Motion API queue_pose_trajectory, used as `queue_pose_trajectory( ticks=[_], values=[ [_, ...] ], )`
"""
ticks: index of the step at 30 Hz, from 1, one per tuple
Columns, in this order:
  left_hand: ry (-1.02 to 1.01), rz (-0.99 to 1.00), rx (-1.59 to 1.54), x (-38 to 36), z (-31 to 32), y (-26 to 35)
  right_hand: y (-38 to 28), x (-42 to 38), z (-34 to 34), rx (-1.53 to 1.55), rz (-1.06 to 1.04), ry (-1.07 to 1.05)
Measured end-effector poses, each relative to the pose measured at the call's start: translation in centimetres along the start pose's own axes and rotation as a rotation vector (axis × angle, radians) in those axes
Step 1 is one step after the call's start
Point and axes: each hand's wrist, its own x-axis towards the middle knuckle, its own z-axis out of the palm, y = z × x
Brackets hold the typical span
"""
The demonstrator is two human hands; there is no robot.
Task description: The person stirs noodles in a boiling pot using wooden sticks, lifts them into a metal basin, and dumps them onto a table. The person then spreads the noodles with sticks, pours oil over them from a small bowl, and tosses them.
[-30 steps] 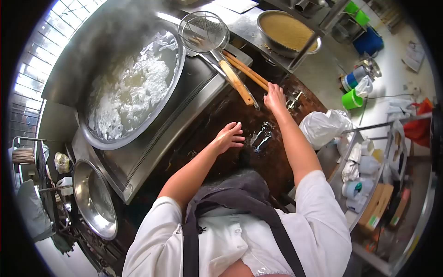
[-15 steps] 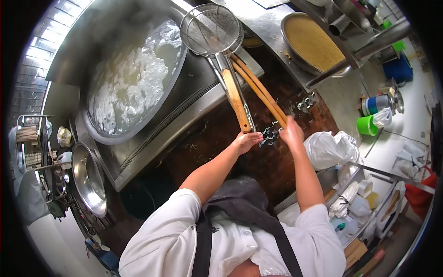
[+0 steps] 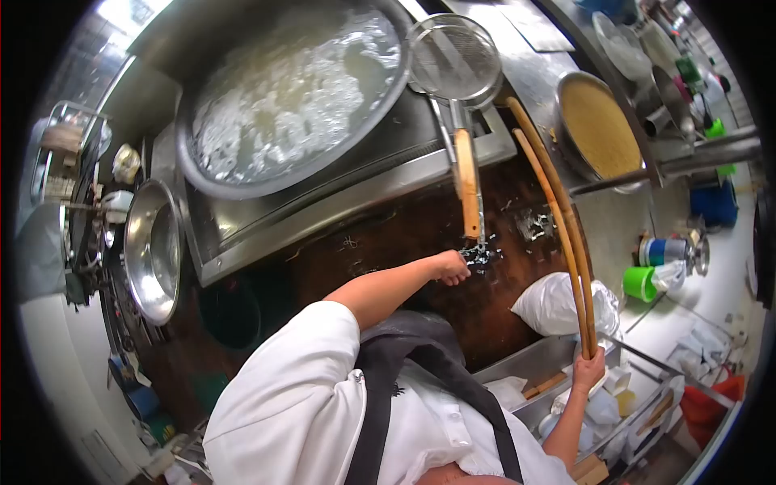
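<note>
The right hand point(image 3: 588, 370) was closed round the near ends of two long wooden sticks point(image 3: 558, 218), holding them by the tips, likely so their far ends could reach toward the stove while the hand stayed clear of the heat. The left hand point(image 3: 453, 267) was curled at the base of the strainer's wooden handle point(image 3: 469, 194), touching small metal pieces point(image 3: 483, 257) on the dark worktop point(image 3: 420, 234); whether it gripped anything could not be told. The strainer point(image 3: 453, 56) lay across the stove edge beside the wide boiling pot point(image 3: 291, 89), within easy reach. A white bag point(image 3: 558, 303) sat near the worktop's right edge.
</note>
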Motion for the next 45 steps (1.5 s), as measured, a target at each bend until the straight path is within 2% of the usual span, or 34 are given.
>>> queue_pose_trajectory(
  ticks=[3, 5, 6, 9, 10, 11, 12, 14, 15, 17, 19, 20, 21, 23, 24, 25, 27, 29, 31, 33, 34, 35, 37, 40, 41, 43, 44, 45],
  values=[
    [-0.307, 0.13, 0.082, -7.3, 0.7, -0.2, -9.2, 0.6, -1.6, 0.167, -0.281, 0.006],
    [-0.344, 0.32, -0.056, -15.0, 1.3, 0.1, -16.3, -0.4, -1.2, 0.214, -0.355, -0.027],
    [-0.299, 0.372, -0.083, -17.9, 1.3, -0.7, -20.8, -1.1, -1.3, 0.302, -0.441, -0.003],
    [-0.099, 0.697, -0.252, -24.5, -0.4, -4.5, -33.0, -5.4, -2.2, 0.469, -0.543, -0.235],
    [-0.094, 0.706, -0.345, -26.0, -2.0, -6.3, -37.4, -7.1, -3.3, 0.54, -0.555, -0.351],
    [-0.033, 0.754, -0.677, -28.1, -2.6, -8.1, -41.0, -9.1, -3.3, 0.539, -0.519, -0.446],
    [-0.03, 0.793, -0.773, -29.3, -4.4, -10.8, -45.1, -10.7, -4.4, 0.503, -0.594, -0.449],
    [0.021, 0.852, -0.954, -32.6, -7.3, -16.1, -51.3, -13.7, -5.4, 0.472, -0.649, -0.644],
    [0.073, 0.866, -1.037, -34.8, -8.5, -18.4, -54.1, -15.2, -6.0, 0.515, -0.71, -0.744],
    [0.261, 0.722, -1.046, -39.1, -11.0, -22.2, -58.5, -18.0, -6.2, 0.524, -0.787, -0.871],
    [0.382, 0.667, -1.068, -40.7, -14.2, -27.0, -60.1, -20.2, -2.6, 0.51, -0.669, -1.059],
    [0.486, 0.566, -1.072, -41.5, -15.5, -29.5, -60.8, -21.1, -1.2, 0.502, -0.605, -1.148],
    [0.585, 0.461, -1.069, -42.2, -16.5, -32.1, -61.3, -22.0, -0.9, 0.464, -0.595, -1.203],
    [0.763, 0.395, -1.111, -44.0, -17.3, -36.8, -63.0, -22.6, -1.0, 0.393, -0.581, -1.292],
    [0.81, 0.457, -1.144, -45.5, -16.8, -38.3, -64.6, -22.9, -3.7, 0.269, -0.63, -1.233],
    [0.853, 0.515, -1.174, -47.2, -16.1, -39.8, -64.1, -22.7, -2.0, 0.289, -0.683, -1.204],
    [0.839, 0.6, -1.174, -47.8, -14.6, -45.3, -64.9, -22.8, -3.0, 0.246, -0.676, -1.132],
    [0.854, 0.535, -1.016, -47.3, -13.2, -51.9, -66.3, -22.9, -4.5, 0.231, -0.681, -1.053],
    [1.051, 0.427, -0.893, -49.5, -11.4, -53.1, -66.9, -23.0, -6.1, 0.25, -0.705, -0.996],
    [1.127, 0.374, -0.658, -51.4, -11.5, -53.5, -67.4, -22.5, -6.6, 0.377, -0.69, -0.978],
    [1.233, 0.45, -0.485, -51.3, -12.3, -54.4, -67.6, -22.2, -6.4, 0.444, -0.684, -0.956],
    [1.223, 0.539, -0.57, -54.7, -11.5, -50.1, -67.8, -21.8, -5.8, 0.512, -0.68, -0.935],
    [1.066, 0.606, -0.667, -55.5, -12.6, -50.2, -68.1, -20.3, -4.8, 0.549, -0.559, -0.952],
    [0.934, 0.446, -0.538, -55.9, -14.8, -50.9, -67.8, -16.8, -5.3, 0.495, -0.613, -0.614],
    [0.985, 0.47, -0.409, -55.9, -15.5, -50.6, -67.5, -15.4, -5.9, 0.483, -0.587, -0.562],
    [1.078, 0.517, -0.143, -56.9, -17.2, -47.6, -66.5, -12.2, -7.2, 0.463, -0.528, -0.443],
    [0.969, 0.498, -0.308, -60.4, -16.9, -42.5, -65.7, -10.2, -7.8, 0.473, -0.536, -0.41],
    [0.934, 0.535, -0.341, -61.3, -18.1, -40.9, -64.6, -7.9, -8.1, 0.468, -0.586, -0.361]
  ],
)
